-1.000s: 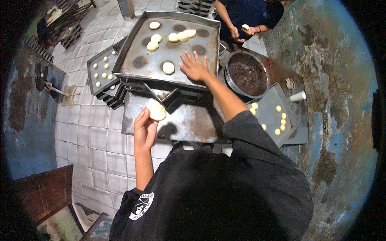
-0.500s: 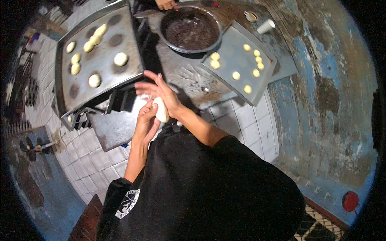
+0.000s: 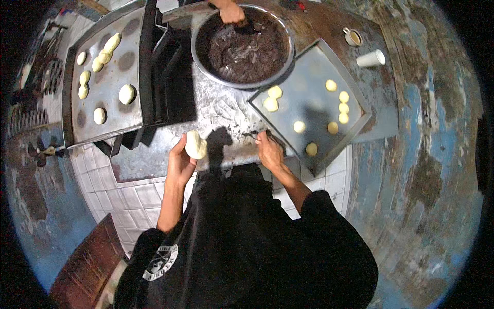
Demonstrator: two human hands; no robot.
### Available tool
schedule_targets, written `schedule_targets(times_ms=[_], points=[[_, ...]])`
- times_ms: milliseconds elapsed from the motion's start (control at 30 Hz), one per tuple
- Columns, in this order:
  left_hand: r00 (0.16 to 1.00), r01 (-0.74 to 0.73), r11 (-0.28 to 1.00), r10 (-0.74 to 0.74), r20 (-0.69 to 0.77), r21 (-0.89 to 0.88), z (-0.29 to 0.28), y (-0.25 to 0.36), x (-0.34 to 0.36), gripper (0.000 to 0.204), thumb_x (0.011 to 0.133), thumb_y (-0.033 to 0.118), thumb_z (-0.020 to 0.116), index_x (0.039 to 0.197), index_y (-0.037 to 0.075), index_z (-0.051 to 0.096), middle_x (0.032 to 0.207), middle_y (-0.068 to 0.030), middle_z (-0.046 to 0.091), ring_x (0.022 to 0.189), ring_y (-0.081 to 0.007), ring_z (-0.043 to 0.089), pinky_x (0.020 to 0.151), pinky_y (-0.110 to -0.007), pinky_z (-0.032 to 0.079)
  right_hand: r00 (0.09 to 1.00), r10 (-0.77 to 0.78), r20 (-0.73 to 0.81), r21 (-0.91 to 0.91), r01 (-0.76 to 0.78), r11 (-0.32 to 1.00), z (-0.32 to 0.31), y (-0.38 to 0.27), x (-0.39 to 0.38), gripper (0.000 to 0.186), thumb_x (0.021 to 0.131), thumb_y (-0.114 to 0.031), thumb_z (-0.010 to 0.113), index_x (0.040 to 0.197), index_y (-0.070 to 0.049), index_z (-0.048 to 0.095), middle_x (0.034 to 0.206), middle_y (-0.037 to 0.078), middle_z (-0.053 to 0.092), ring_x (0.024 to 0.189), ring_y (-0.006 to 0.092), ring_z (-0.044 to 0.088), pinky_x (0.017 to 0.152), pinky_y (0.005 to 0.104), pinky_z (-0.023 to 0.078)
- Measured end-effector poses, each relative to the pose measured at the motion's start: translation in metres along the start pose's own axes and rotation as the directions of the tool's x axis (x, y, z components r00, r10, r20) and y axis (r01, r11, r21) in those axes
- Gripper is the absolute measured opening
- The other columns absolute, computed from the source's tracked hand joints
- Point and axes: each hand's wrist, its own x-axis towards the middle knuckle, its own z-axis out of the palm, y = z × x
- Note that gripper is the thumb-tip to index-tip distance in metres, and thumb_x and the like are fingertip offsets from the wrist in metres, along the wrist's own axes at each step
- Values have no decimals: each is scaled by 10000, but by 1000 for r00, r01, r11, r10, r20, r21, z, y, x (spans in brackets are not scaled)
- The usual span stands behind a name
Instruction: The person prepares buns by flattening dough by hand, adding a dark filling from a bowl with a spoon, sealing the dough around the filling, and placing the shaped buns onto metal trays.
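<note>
1. As the left hand (image 3: 180, 160) lifts into view, its fingers are clamped on a soft, pale-yellow, bulging oval of dough (image 3: 196, 145), up above the bench (image 3: 226, 110), whose worn grey metal is smeared with whitish powder.
2. Over to the right hand (image 3: 270, 151): fingers curled together on a slim dark utensil (image 3: 250, 135), its shape too small to make out fully.
3. Just beside it sits a shallow grey metal tray (image 3: 309, 67), smooth-faced, carrying small round dough balls (image 3: 299, 126), some touching.
4. Beyond, a round silvery metal basin (image 3: 243, 85) brims with dark, crumbly filling (image 3: 247, 49), and a co-worker's hand (image 3: 232, 14) is right in it!
5. Left side: a scorched, dark-spotted metal baking tray (image 3: 110, 90) bears plump dough rounds (image 3: 126, 94), several joined in rows.
</note>
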Motion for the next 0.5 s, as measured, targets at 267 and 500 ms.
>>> schedule_targets(times_ms=[267,500], points=[[968,-215,958,184,-168,-190,4,-37,-12,288,1025,297,608,1166,49,640,1171,-94,707,1095,-248,676,998,-428,536,968,-251,-18,-108,248,963,-102,9,247,164,930,-125,557,1058,-39,612,763,211,705,727,424,710,637,543,552],[935,-314,913,249,-252,-262,1,-53,-34,330,1048,318,564,1201,34,632,1189,-106,697,1117,-271,667,1003,-425,539,957,-192,216,-164,230,959,-36,11,304,270,865,-99,618,1111,8,648,938,251,738,913,406,736,802,509,586]])
